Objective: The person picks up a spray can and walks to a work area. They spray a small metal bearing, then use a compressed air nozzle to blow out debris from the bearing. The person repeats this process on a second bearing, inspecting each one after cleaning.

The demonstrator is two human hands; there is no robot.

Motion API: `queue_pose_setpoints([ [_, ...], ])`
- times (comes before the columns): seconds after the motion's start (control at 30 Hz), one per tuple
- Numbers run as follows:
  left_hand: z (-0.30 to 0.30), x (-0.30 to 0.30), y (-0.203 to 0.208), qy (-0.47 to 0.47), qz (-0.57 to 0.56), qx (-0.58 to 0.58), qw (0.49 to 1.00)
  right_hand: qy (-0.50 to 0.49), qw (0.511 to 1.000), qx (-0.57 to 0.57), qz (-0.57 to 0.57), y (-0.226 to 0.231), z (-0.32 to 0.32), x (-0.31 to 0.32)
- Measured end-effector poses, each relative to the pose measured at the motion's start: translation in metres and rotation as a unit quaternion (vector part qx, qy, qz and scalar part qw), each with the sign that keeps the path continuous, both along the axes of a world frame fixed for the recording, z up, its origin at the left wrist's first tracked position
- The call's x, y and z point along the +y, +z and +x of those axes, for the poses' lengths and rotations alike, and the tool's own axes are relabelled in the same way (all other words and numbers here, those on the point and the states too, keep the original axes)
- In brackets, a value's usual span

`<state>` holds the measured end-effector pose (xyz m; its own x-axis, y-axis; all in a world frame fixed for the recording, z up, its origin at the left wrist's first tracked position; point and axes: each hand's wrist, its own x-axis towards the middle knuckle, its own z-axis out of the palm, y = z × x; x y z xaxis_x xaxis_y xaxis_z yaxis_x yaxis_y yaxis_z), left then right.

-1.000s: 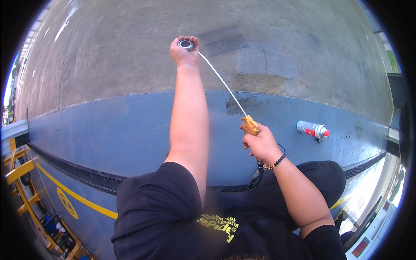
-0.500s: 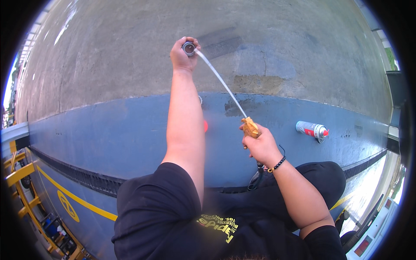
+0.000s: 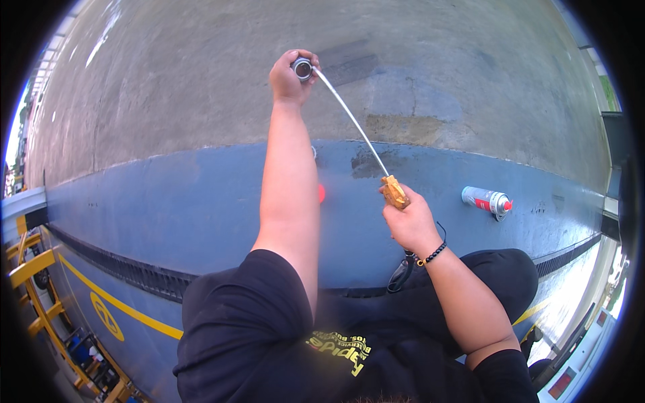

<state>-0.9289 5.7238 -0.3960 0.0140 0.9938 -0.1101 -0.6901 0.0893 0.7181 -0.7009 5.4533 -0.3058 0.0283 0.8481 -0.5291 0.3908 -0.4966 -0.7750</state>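
My left hand [image 3: 290, 78], arm stretched far forward, is closed round a short hollow metal cylinder [image 3: 303, 68] whose round opening faces up. A worn yellow air blow gun [image 3: 395, 193] is in my right hand [image 3: 413, 220], fingers wrapped round it. Its long thin metal nozzle [image 3: 353, 119] runs up and left, and the tip ends beside the cylinder's rim; I cannot tell whether they touch. A dark hose [image 3: 409, 258] hangs below my right hand. Partly hidden by my left forearm is a small red thing [image 3: 322, 194].
A spray can [image 3: 486, 201] with a red cap lies on its side on the blue floor [image 3: 222, 185] to the right. Bare concrete [image 3: 188, 87] stretches beyond. A dark drain grate [image 3: 144, 272] crosses near me; a yellow metal frame [image 3: 33, 270] stands at left.
My left hand and the cylinder have shifted slightly forward and right. My right hand has moved a little right, and the nozzle, blurred before, now shows sharply.
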Motion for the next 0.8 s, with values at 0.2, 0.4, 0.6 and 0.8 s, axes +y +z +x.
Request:
queue_pose_setpoints([
  [0.2, 0.009, 0.001, 0.0, 0.087, -0.004, 0.047, 0.995, 0.029, 0.998, -0.043, -0.02, 0.012, -0.001, -0.005],
  [0.4, -0.001, 0.0, -0.003, 0.094, 0.003, 0.021, 0.995, 0.054, 0.998, -0.022, 0.026, -0.002, 0.003, -0.011],
  [0.6, -0.008, 0.001, 0.0, 0.071, 0.006, 0.031, 0.997, 0.056, 0.995, 0.003, -0.08, 0.014, -0.005, -0.006],
  [0.8, 0.001, -0.001, 0.002, 0.039, -0.015, 0.002, 0.999, 0.016, 0.995, 0.051, -0.088, 0.018, -0.005, -0.01],
])
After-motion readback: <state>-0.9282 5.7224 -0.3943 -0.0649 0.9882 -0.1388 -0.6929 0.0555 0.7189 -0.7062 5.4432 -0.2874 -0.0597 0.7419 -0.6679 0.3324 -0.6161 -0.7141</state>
